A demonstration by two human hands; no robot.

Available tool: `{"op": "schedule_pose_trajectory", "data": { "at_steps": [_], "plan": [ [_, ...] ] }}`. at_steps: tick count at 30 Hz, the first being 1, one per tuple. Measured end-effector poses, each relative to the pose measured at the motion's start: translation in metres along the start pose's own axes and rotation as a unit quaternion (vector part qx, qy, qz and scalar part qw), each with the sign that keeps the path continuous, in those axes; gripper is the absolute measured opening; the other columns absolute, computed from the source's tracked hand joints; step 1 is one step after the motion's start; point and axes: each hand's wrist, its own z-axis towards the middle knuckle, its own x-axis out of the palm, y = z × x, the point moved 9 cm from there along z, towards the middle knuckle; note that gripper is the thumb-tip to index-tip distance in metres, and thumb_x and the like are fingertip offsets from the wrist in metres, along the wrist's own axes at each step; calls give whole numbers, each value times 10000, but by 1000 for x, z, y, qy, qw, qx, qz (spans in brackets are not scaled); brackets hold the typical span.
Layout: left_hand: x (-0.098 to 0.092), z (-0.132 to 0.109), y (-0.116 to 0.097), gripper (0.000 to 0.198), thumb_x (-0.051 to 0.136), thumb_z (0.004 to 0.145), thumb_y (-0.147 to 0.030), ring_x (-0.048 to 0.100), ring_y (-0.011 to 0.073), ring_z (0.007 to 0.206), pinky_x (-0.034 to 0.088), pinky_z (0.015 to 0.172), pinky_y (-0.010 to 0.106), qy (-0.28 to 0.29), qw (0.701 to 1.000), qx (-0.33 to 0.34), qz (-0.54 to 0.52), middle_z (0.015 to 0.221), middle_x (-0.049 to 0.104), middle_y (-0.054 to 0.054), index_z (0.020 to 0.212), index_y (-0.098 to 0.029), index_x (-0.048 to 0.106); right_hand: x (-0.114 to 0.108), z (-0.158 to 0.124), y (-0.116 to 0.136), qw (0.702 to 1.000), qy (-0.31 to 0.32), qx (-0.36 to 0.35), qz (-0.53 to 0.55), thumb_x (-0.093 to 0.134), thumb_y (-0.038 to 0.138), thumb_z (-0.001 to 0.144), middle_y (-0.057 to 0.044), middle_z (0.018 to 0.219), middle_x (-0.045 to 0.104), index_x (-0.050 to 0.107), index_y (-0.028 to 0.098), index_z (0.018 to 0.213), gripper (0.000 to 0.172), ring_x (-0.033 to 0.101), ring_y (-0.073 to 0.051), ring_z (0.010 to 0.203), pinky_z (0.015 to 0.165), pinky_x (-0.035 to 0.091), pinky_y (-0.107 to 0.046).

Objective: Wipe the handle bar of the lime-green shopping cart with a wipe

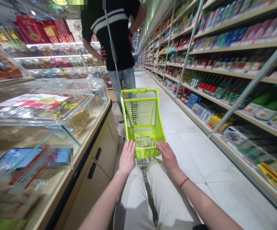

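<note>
A small lime-green shopping cart (142, 127) stands straight ahead of me on the tiled floor, with a thin grey pole (112, 48) rising from its far left corner. My left hand (127, 156) and my right hand (168, 156) both lie over the cart's near rim, fingers spread and pointing forward. Nothing shows in the wire basket. Below my arms, my legs in beige trousers (133, 204) are close behind the cart. The lower frame of the cart is mostly hidden by my hands and legs.
A person (116, 41) in a dark striped top and jeans stands just beyond the cart, hands on hips. On the left runs a glass food counter (73, 140) with beige cabinets. Long shelves of bottles and packaged goods (224, 73) line the right of the tiled aisle (183, 127).
</note>
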Motion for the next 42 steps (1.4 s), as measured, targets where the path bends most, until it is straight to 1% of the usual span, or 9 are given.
{"op": "schedule_pose_trajectory", "data": {
  "at_steps": [6,9,15,21,24,29,32,36,42],
  "plan": [
    [2,0,-1,758,430,764,-2,196,282,1512,304,1223,498,-3,1000,2,-6,1537,426,174,1509,-62,306,40,28,75,996,14,-71,58,360,-20,900,-130,1371,622,522,166,1420,576,502,-200,1360,1131,456,-455],
    [1,-1,-1,733,412,789,-12,227,273,1505,312,1219,493,-5,1000,2,-7,1526,440,180,1511,-58,298,50,39,95,992,24,-99,73,400,31,935,-136,1368,623,559,145,1382,488,498,-205,1363,1135,453,-438],
    [2,0,0,741,409,774,-4,226,274,1505,310,1219,497,-9,1000,-3,-9,1512,458,180,1506,-70,311,30,27,58,988,67,-122,72,425,-24,888,-111,1384,614,600,197,1340,532,533,-206,1332,1109,475,-463],
    [1,0,-1,774,414,745,11,235,283,1501,322,1214,500,-12,1000,-2,-14,1505,469,175,1506,-76,306,5,6,10,997,37,-37,56,363,-108,746,-117,1371,623,571,201,1378,734,528,-205,1336,1108,472,-488],
    [1,0,-1,797,419,747,9,230,281,1503,328,1210,505,-12,1000,-9,-20,1508,464,176,1525,-81,271,16,11,26,998,27,-13,64,363,-87,750,-111,1377,618,541,207,1410,744,523,-203,1341,1124,457,-493],
    [3,0,-2,716,402,798,-26,234,283,1501,325,1208,500,-7,1000,-8,-15,1513,455,187,1507,-55,300,54,37,88,993,49,-44,94,399,-21,837,-125,1360,631,543,163,1407,616,534,-198,1331,1140,446,-456],
    [4,0,0,683,397,815,-41,256,281,1496,321,1210,495,-2,1000,-10,-12,1505,463,194,1494,-48,324,60,45,100,994,52,-48,86,402,5,874,-122,1360,631,551,155,1399,566,538,-195,1327,1161,419,-446],
    [4,0,0,707,404,801,-30,256,280,1497,306,1217,491,1,1000,-15,-7,1517,450,185,1502,-65,318,45,36,79,994,60,-64,67,398,-16,866,-100,1355,639,578,166,1368,563,522,-206,1342,1164,405,-473],
    [0,2,-2,712,419,769,-18,239,291,1503,283,1229,488,2,1000,-14,-7,1516,447,194,1477,-39,348,6,10,5,999,40,-12,28,360,-82,768,-103,1345,645,578,182,1364,687,531,-209,1334,1152,404,-516]
  ]
}}
